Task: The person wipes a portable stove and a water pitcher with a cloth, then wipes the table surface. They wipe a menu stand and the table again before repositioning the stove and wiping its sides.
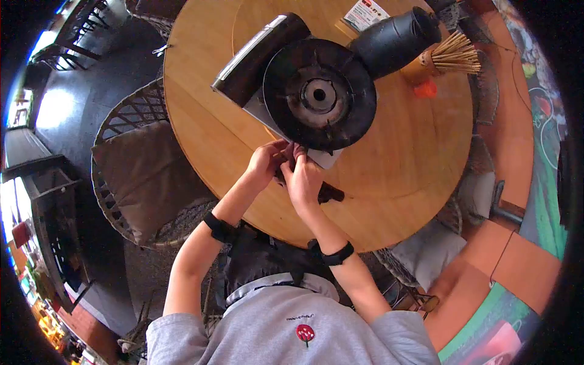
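A dark brown cloth (330,193) is bunched between my two hands, at the near edge of a portable gas stove. My left hand (266,162) has its fingers closed on the cloth from the left. From the right, my right hand (303,181) pinches the same cloth, and one end hangs out past it. Both hands are at the stove's silver base (327,158). Above them is the stove's round black burner plate (319,94), with a dark cylindrical compartment (261,58) at its left. The fingertips are partly hidden by the cloth.
The stove stands on a round wooden table (401,176). Behind it are a black rounded container (395,42), a holder with many thin sticks (453,55), an orange-red object (426,89) and a printed card (366,13). A woven chair with a brown cushion (152,176) stands left.
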The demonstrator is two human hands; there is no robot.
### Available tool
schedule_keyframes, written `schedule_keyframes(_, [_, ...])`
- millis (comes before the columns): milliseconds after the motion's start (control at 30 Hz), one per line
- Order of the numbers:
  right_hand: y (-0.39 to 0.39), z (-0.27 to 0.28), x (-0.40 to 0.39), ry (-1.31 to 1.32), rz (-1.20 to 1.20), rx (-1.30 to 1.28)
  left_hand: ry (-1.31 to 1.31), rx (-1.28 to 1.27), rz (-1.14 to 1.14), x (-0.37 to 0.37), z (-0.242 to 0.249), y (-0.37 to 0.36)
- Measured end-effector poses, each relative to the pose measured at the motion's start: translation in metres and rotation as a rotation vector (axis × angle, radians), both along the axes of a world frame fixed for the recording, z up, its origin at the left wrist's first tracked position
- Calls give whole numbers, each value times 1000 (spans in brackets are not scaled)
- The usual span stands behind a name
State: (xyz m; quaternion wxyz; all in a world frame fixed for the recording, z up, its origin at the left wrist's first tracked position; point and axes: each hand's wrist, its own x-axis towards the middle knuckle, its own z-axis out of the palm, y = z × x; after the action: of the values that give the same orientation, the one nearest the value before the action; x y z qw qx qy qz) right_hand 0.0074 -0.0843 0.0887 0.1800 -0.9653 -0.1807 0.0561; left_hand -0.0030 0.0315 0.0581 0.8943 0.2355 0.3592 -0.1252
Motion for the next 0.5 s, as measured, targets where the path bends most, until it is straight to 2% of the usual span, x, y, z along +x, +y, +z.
schedule_keyframes(67, [-17, 6, -6, 19, -31, -36, -35, -21, 28, 0, -1, -1])
schedule_keyframes(133, [-32, 21, -10, 103, -171, 36, -44, -1, 27, 0, 0, -3])
schedule_keyframes(200, [-36, 23, -6, 137, -161, -93, -42, 11, 11, 1, 7, -5])
schedule_keyframes(300, [-18, 3, 2, 73, -89, 18, -124, -41, 34, -2, -16, -8])
schedule_keyframes(333, [-3, 3, 3, -34, -70, 32, -105, -29, 23, -2, -14, -8])
schedule_keyframes(400, [8, 7, 3, -22, -23, -34, -59, -6, -4, -4, -11, -8])
schedule_keyframes(467, [-2, 6, -2, -44, -43, 78, -75, 46, -41, -1, -9, 2])
schedule_keyframes(500, [-15, -2, -5, -79, -41, 46, -107, 80, -67, 0, -11, 7])
